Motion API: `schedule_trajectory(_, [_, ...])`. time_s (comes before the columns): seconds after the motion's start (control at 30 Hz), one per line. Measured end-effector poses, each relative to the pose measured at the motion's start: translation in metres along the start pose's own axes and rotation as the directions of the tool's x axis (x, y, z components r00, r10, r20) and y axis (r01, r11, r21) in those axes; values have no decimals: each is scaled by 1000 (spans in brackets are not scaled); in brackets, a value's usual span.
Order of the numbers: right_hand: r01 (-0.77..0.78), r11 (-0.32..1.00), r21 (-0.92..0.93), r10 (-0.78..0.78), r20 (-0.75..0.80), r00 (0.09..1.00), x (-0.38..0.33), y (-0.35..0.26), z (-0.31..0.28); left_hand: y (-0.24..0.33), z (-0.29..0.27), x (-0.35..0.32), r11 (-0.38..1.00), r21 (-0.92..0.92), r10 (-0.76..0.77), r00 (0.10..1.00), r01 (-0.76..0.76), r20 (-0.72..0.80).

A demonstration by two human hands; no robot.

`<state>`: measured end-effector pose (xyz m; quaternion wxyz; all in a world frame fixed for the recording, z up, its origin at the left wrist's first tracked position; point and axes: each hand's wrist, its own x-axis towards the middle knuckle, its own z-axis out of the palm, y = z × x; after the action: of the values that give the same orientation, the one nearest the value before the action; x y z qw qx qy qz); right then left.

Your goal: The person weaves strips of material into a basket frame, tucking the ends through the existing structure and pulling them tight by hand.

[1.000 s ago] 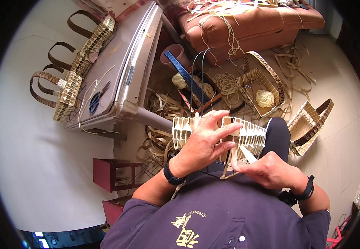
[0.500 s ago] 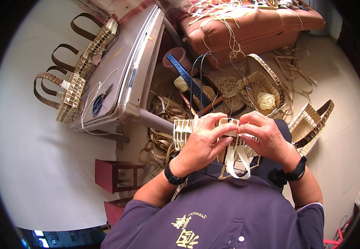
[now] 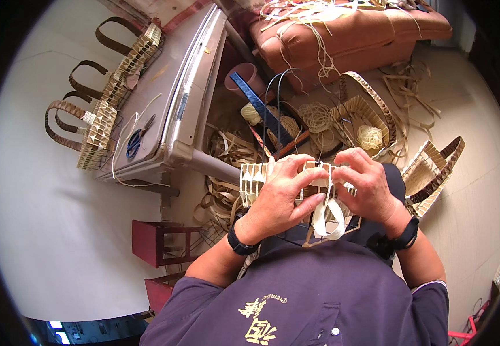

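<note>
Across my lap lies a part-woven basket frame [image 3: 252, 180] of thin dark wire with pale flat strips worked through it. My left hand [image 3: 287, 196] grips the woven side from above, its thumb and forefinger beside the weave in the middle. Close to its right, my right hand [image 3: 368, 187] has curled fingers at the same weave, pinching the pale strip there; its fingertips partly hide the spot. A loop of that pale strip [image 3: 333, 226] hangs below both hands, over the wire.
At left, a table [image 3: 160, 104] carries handled baskets [image 3: 103, 124] and scissors [image 3: 136, 141]. Ahead on the floor stand a box with a blue handle [image 3: 261, 109], a basket holding twine [image 3: 370, 137] and loose strips [image 3: 232, 147]. Another basket [image 3: 434, 173] sits at right, an orange-brown sofa [image 3: 342, 46] behind.
My right hand has shifted slightly up, its fingers a little farther from the left hand's. The hanging strip loop has drawn up and become shorter. My left hand keeps its hold.
</note>
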<state>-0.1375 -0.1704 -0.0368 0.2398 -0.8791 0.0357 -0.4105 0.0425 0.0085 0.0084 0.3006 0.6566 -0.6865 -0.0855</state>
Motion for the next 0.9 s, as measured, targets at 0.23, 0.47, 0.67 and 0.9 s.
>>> schedule_trajectory(0.23, [-511,859,-6,511,-7,859,-6,4,-2,0,1,1,1000,21,15,1000,-15,-9])
schedule_trajectory(0.47, [-32,999,5,32,42,999,-2,5,-17,1,0,-1,1000,-27,-15,1000,15,-4])
schedule_trajectory(0.67, [-122,984,-130,116,-56,992,0,12,-14,0,0,0,1000,6,16,1000,-16,-9])
schedule_trajectory(0.9, [-62,998,13,62,-10,998,2,8,-14,-2,-2,-4,999,33,19,1000,-19,-9])
